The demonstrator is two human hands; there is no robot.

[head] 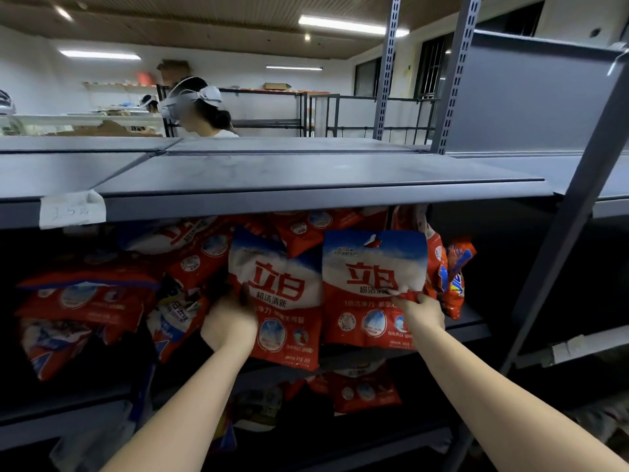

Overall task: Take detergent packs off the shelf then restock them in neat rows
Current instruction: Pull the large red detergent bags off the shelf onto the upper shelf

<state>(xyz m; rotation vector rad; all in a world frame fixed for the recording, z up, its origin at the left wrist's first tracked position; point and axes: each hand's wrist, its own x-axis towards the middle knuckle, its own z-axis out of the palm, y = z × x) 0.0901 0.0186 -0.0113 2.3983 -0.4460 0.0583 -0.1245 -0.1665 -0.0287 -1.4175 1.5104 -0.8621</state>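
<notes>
Two red, white and blue detergent packs stand upright side by side at the front of the middle shelf (pixel 469 327). My left hand (pixel 228 324) grips the left pack (pixel 282 301) at its left edge. My right hand (pixel 422 316) pinches the right pack (pixel 369 284) at its right edge. Behind and to the left, several more red packs (pixel 85 301) lie jumbled and tilted. An orange pack (pixel 456 281) stands at the right end of the row. More packs (pixel 366 390) sit on the shelf below.
A bare grey shelf board (pixel 306 178) juts out just above the packs, with a paper tag (pixel 71 211) on its lip. A slanted grey upright (pixel 558 247) stands to the right. Another person (pixel 200 107) wearing a headset works beyond the shelving.
</notes>
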